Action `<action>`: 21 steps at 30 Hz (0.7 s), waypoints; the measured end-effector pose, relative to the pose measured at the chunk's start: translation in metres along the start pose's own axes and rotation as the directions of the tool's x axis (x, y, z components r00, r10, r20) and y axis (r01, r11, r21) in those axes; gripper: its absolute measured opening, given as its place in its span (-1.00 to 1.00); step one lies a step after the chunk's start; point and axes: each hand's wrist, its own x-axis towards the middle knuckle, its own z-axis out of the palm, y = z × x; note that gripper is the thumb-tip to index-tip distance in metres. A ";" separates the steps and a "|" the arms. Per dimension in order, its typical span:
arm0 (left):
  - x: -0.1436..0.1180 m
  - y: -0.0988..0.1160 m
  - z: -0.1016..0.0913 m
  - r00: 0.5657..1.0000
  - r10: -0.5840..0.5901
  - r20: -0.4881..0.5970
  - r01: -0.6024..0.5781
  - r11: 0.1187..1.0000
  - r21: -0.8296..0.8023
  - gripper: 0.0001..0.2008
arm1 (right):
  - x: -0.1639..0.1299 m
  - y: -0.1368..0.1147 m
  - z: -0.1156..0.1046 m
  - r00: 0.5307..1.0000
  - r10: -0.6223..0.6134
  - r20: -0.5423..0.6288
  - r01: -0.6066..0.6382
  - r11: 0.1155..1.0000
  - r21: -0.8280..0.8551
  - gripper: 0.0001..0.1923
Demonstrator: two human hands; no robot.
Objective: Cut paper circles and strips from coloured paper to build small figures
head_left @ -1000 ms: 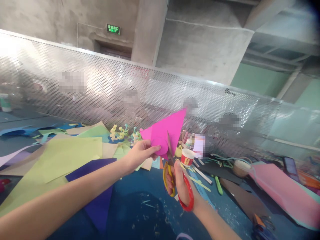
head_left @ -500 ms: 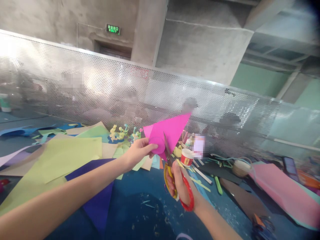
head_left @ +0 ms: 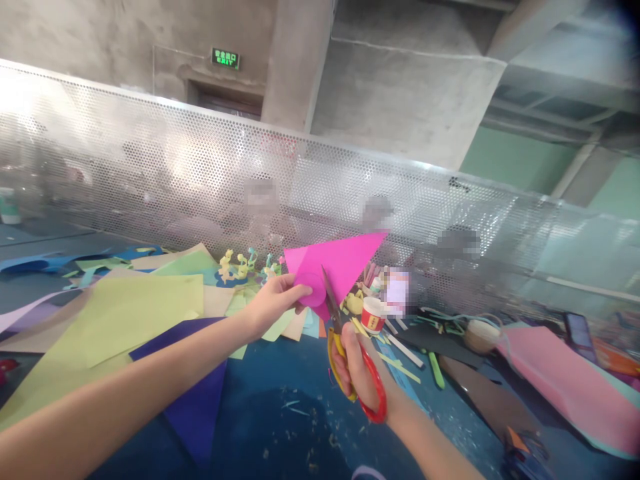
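Cutting pink paper

My left hand pinches the pink paper up high. My right hand grips the scissors just under it, blades in the paper.

One head-worn camera looks forward and slightly down from close above the near table edge, facing the far perforated metal screen, tilted somewhat.

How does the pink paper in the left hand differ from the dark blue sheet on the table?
The pink paper is held up off the table in the left hand, with scissors cutting into it; the dark blue sheet lies flat and untouched. The pink paper looks like a pointed triangle; the dark blue sheet is partly covered by other sheets. Both are plain coloured craft paper.
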 end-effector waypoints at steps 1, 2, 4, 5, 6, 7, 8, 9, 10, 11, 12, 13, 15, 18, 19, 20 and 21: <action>0.000 0.000 0.000 1.000 0.000 -0.003 0.000 1.000 -0.004 -0.83 | -0.001 -0.002 0.001 1.000 0.005 -0.013 -0.005 1.000 -0.004 -0.41; 0.000 0.000 0.000 1.000 0.000 -0.008 0.000 1.000 -0.009 -0.83 | -0.001 -0.003 0.002 1.000 0.011 -0.025 -0.012 1.000 -0.007 -0.41; 0.001 0.000 -0.001 1.000 0.003 -0.019 -0.003 1.000 -0.023 -0.83 | -0.002 -0.006 0.003 0.999 0.024 -0.043 -0.025 1.000 -0.016 -0.40; 0.001 -0.001 -0.001 1.000 0.004 -0.023 -0.005 1.000 -0.029 -0.83 | -0.002 -0.008 0.004 0.999 0.027 -0.045 -0.028 0.999 -0.026 -0.40; 0.001 -0.001 -0.001 1.000 0.005 -0.025 -0.006 0.999 -0.034 -0.83 | -0.002 -0.009 0.004 0.998 0.028 -0.050 -0.030 0.999 -0.038 -0.40; 0.001 -0.001 -0.002 1.000 0.004 -0.026 -0.005 0.999 -0.038 -0.83 | -0.002 -0.009 0.003 0.998 0.029 -0.054 -0.032 0.998 -0.050 -0.39; 0.001 -0.001 -0.002 1.000 0.002 -0.027 -0.003 0.999 -0.042 -0.84 | -0.002 -0.010 0.003 0.998 0.032 -0.056 -0.035 0.997 -0.063 -0.39; 0.002 -0.001 -0.003 1.000 0.000 -0.030 -0.001 0.999 -0.045 -0.84 | -0.002 -0.011 0.003 0.998 0.035 -0.056 -0.040 0.996 -0.075 -0.39; 0.002 -0.001 -0.003 0.999 -0.001 -0.033 0.000 0.999 -0.047 -0.84 | -0.001 -0.012 0.002 0.998 0.041 -0.051 -0.045 0.995 -0.086 -0.38; 0.002 -0.001 -0.003 0.999 -0.001 -0.036 -0.001 0.999 -0.047 -0.84 | -0.001 -0.012 0.001 0.998 0.048 -0.044 -0.052 0.994 -0.095 -0.38; 0.002 -0.001 -0.004 0.999 0.000 -0.040 -0.002 0.999 -0.047 -0.84 | -0.001 -0.013 0.001 0.998 0.055 -0.039 -0.059 0.993 -0.102 -0.39; 0.002 0.000 -0.004 0.999 0.000 -0.045 -0.002 0.999 -0.046 -0.84 | -0.001 -0.013 0.000 0.998 0.060 -0.037 -0.063 0.992 -0.107 -0.40; 0.002 0.000 -0.005 0.999 -0.002 -0.051 -0.001 0.999 -0.044 -0.84 | -0.001 -0.014 -0.001 0.997 0.067 -0.048 -0.072 0.991 -0.112 -0.41; 0.002 0.001 -0.005 0.998 -0.010 -0.067 0.007 0.999 -0.045 -0.84 | -0.002 -0.014 -0.001 0.993 0.084 -0.078 -0.092 0.989 -0.115 -0.43; 0.002 0.001 -0.005 0.997 -0.012 -0.075 0.008 0.999 -0.045 -0.84 | -0.002 -0.014 -0.001 0.992 0.089 -0.085 -0.098 0.989 -0.115 -0.43; 0.003 0.001 -0.006 0.996 -0.013 -0.084 0.009 0.999 -0.044 -0.84 | -0.003 -0.014 -0.001 0.992 0.092 -0.086 -0.102 0.988 -0.115 -0.43; 0.003 0.001 -0.006 0.996 -0.014 -0.091 0.010 0.999 -0.044 -0.84 | -0.003 -0.014 -0.001 0.993 0.090 -0.082 -0.099 0.988 -0.118 -0.43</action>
